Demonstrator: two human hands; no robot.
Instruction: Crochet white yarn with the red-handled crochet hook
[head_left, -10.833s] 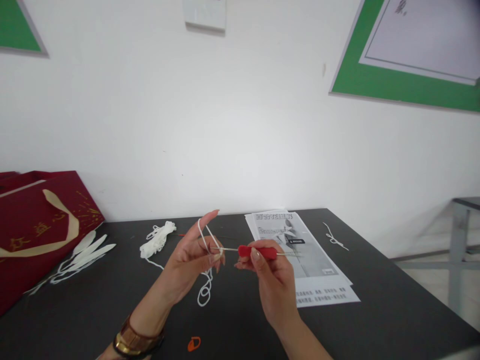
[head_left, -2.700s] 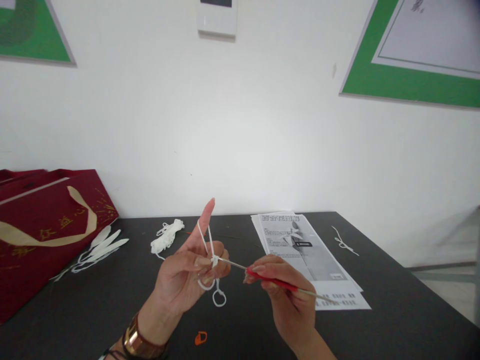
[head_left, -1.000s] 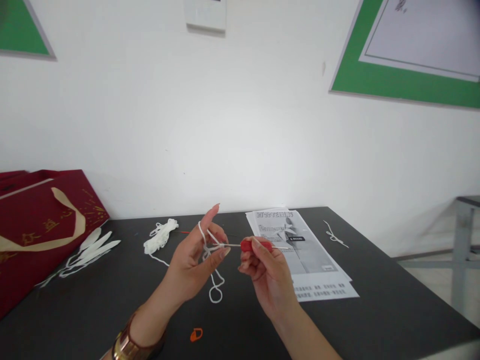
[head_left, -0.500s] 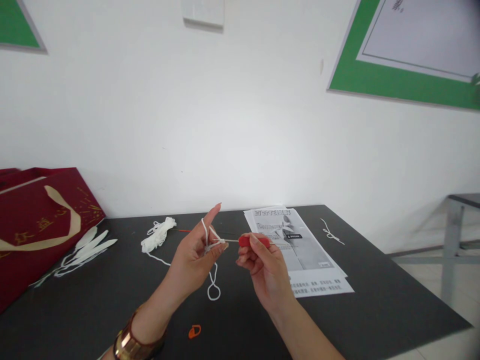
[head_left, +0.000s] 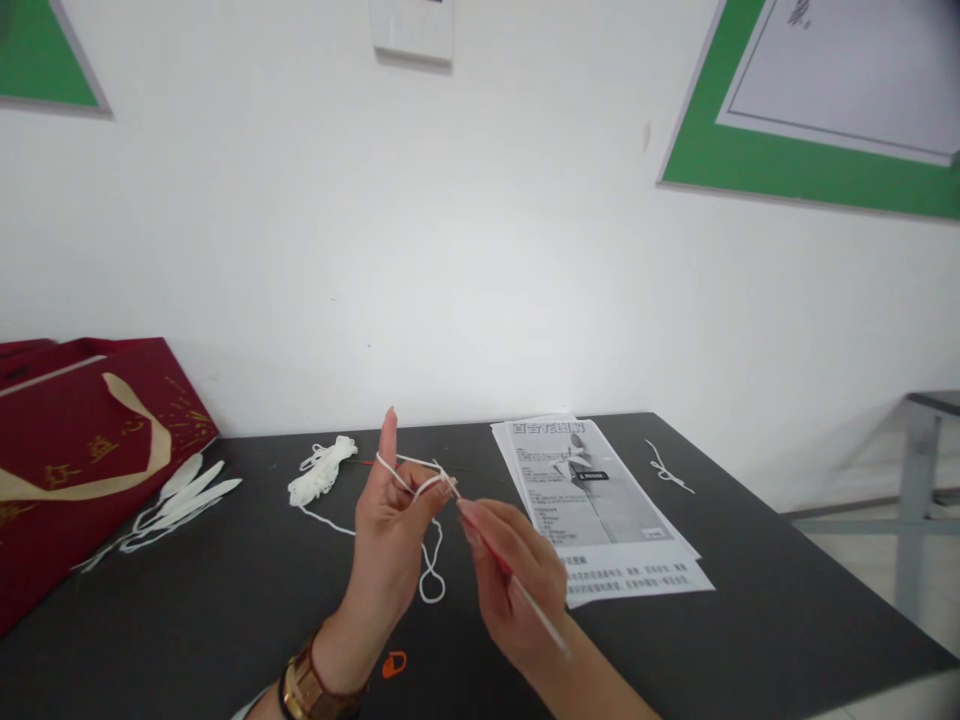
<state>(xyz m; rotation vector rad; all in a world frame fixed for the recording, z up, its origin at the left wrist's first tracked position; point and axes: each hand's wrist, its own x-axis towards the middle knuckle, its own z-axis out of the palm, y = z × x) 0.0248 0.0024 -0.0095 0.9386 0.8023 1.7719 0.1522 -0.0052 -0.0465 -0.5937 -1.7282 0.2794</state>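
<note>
White yarn wraps round the raised index finger of my left hand, whose thumb and other fingers pinch a loop of it. My right hand is closed on a crochet hook with a red grip, mostly covered by the fingers. The hook's thin metal tip meets the yarn just beyond my left fingertips. A loose tail of yarn dangles below my left hand. From the bundle of white yarn at the back left, a strand runs towards that hand.
An orange stitch marker lies near the front of the black table. Printed sheets lie right of my hands, a short knotted yarn piece beyond. White crocheted petals lie beside a dark red bag at left.
My right hand has turned, so the hook now slants up-left with its rear end towards me. My left hand has tilted more upright, and the yarn stretches from its index finger to the hook.
</note>
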